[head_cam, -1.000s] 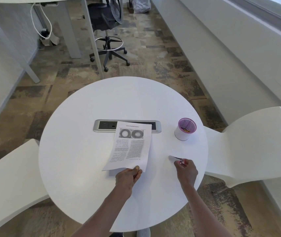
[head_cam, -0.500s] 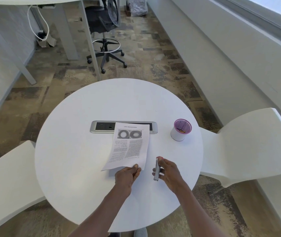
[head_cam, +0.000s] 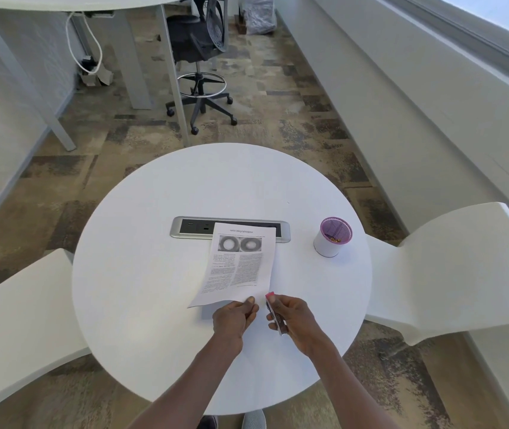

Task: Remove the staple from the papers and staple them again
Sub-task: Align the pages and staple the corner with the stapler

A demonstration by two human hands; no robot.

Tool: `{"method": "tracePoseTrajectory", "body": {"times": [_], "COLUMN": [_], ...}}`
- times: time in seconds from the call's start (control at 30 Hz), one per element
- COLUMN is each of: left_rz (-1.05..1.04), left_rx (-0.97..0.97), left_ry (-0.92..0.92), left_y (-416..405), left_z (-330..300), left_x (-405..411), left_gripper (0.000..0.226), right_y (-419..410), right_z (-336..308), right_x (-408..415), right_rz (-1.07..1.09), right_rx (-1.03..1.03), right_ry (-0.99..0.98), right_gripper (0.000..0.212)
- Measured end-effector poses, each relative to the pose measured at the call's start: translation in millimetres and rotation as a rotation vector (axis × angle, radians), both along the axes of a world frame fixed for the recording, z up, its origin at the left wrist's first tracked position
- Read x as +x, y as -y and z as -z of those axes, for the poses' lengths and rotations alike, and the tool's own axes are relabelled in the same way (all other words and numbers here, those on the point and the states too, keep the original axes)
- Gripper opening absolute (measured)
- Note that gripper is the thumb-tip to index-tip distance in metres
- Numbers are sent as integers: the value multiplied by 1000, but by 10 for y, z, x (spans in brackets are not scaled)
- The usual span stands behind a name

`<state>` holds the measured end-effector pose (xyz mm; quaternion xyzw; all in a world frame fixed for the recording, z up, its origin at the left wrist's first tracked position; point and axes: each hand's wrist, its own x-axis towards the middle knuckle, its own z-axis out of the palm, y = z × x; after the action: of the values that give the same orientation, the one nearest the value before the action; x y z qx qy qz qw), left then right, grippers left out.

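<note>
Patchy brown-and-grey carpet [head_cam: 278, 97] ran under a round white table [head_cam: 141, 274], with a moulded white chair [head_cam: 15, 308] pulled up at its left side. Beyond it, further back, stood a black office stool on castors [head_cam: 199, 57]. Set into the tabletop was a long silver power strip with dark sockets [head_cam: 191, 226], and the far edge of the printed white papers [head_cam: 240, 267] lay over it. The person's left hand [head_cam: 234, 318] pinched the near right corner of those papers between thumb and fingers, lifting that edge slightly off the table. Just beside it, the right hand [head_cam: 293, 317] had its fingers curled round a small slim tool with a pink tip [head_cam: 273, 311], the tip sitting close to the pinched corner; I could not tell whether it touched the sheet. Well apart to the right stood a white cup with a purple rim [head_cam: 333, 236], and past the table edge another white chair [head_cam: 451, 267].
</note>
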<state>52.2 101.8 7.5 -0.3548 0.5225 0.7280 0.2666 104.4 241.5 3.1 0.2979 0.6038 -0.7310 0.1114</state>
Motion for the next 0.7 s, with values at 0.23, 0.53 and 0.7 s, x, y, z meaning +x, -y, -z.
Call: {"method": "tracePoseTrajectory", "body": {"times": [0.23,0.53,0.7], "left_rz": [28,25,31], "left_rx": [-41,-17,11], "left_ry": [-7,-4,-9], "left_y": [38,-6,20], "left_z": [40,72,81], "left_x": [39,68,73], "left_gripper": [12,12,13], "right_y": [39,80,100], "right_z": [-39,-82,-70], "right_x": [24,-12,-51], "right_rz": [-48,-72,-28], "right_rx": [11,78,31], "right_ry": [11,38,80], "right_gripper": [36,45,39]}}
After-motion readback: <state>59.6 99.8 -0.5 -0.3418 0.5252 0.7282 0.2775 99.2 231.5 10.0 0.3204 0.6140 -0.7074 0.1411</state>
